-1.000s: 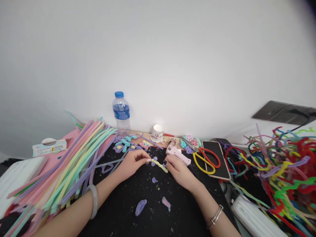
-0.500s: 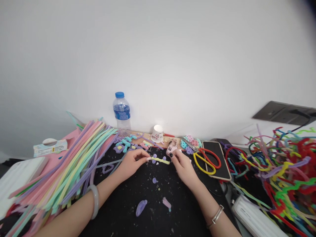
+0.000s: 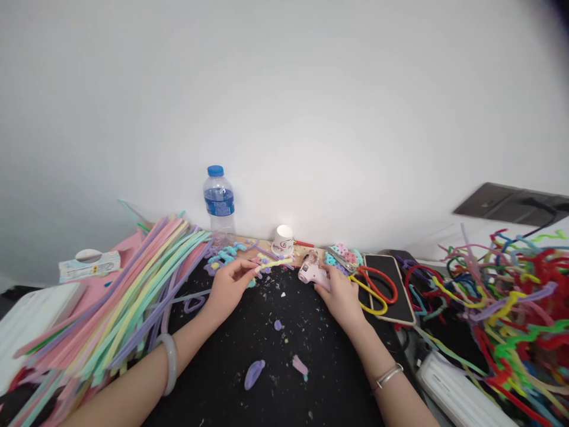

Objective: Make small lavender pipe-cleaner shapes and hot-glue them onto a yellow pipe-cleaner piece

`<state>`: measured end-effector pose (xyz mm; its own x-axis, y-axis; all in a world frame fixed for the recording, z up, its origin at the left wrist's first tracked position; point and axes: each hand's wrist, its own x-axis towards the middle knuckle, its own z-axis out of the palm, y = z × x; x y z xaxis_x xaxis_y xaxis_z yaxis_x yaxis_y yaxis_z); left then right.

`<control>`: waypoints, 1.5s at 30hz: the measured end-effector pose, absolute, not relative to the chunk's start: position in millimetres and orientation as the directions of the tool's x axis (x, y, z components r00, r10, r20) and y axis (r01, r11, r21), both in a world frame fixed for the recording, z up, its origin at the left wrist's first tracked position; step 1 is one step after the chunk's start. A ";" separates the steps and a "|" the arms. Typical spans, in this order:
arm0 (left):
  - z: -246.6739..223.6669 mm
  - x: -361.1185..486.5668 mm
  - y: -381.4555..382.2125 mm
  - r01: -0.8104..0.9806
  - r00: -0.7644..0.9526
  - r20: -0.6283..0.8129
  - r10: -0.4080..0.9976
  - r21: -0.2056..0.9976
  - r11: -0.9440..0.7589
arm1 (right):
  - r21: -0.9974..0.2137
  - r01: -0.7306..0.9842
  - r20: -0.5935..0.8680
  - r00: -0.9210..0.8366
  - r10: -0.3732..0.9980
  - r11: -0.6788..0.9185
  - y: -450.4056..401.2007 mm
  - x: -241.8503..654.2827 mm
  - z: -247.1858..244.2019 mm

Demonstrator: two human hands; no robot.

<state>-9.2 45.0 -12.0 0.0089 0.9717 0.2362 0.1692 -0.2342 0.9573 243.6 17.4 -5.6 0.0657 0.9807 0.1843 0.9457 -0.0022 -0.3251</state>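
Observation:
My left hand (image 3: 232,286) pinches one end of a short yellow pipe-cleaner piece (image 3: 276,262) with purple bits on it. It points right, over the back of the black work surface (image 3: 267,332). My right hand (image 3: 340,292) is closed around the handle of a small pale pink glue gun (image 3: 312,273), whose front is stained brown. Between my hands and me lie a small purple tuft (image 3: 278,325), a larger purple fuzzy piece (image 3: 254,375) and a pink piece (image 3: 300,365). Scissors (image 3: 373,290) with red and yellow handles sit right of my right hand.
A water bottle (image 3: 219,201) and a paper cup (image 3: 283,241) stand against the wall. Pastel pipe cleaners (image 3: 128,290) heap up on the left, tangled bright ones (image 3: 511,308) on the right. A phone (image 3: 393,287) lies beneath the scissors; a white power strip (image 3: 457,391) is front right.
My left hand has moved the yellow piece slightly up and left, away from my right hand. My right hand has left that piece and taken hold of the glue gun.

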 end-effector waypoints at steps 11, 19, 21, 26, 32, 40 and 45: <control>-6.1 -6.0 42.0 -0.010 -0.080 0.156 0.984 0.987 -0.157 | -0.666 0.694 0.481 0.121 0.868 0.272 13.8 240.6 0.1; -8.6 0.2 38.6 -0.340 -0.021 -0.029 0.999 0.940 0.020 | -0.704 0.587 0.431 -0.093 0.898 0.399 1.4 223.0 0.0; -6.5 1.8 37.1 -0.387 -0.004 -0.048 0.999 0.921 0.043 | -0.692 0.598 0.429 -0.107 0.897 0.403 0.6 221.6 0.6; -4.1 3.9 33.3 -0.428 0.041 -0.062 0.997 0.901 0.073 | -0.681 0.613 0.425 -0.114 0.898 0.401 1.7 222.7 1.0; -7.4 2.8 32.6 -0.426 0.055 -0.068 0.996 0.901 0.085 | -0.678 0.617 0.424 -0.115 0.898 0.399 2.2 223.1 2.9; -7.5 2.6 33.3 -0.423 0.066 -0.077 0.995 0.901 0.098 | -0.677 0.626 0.408 -0.119 0.905 0.387 1.4 223.0 5.4; -7.7 2.8 33.3 -0.429 0.068 -0.088 0.994 0.897 0.109 | -0.673 0.629 0.402 -0.132 0.906 0.390 1.3 223.5 3.7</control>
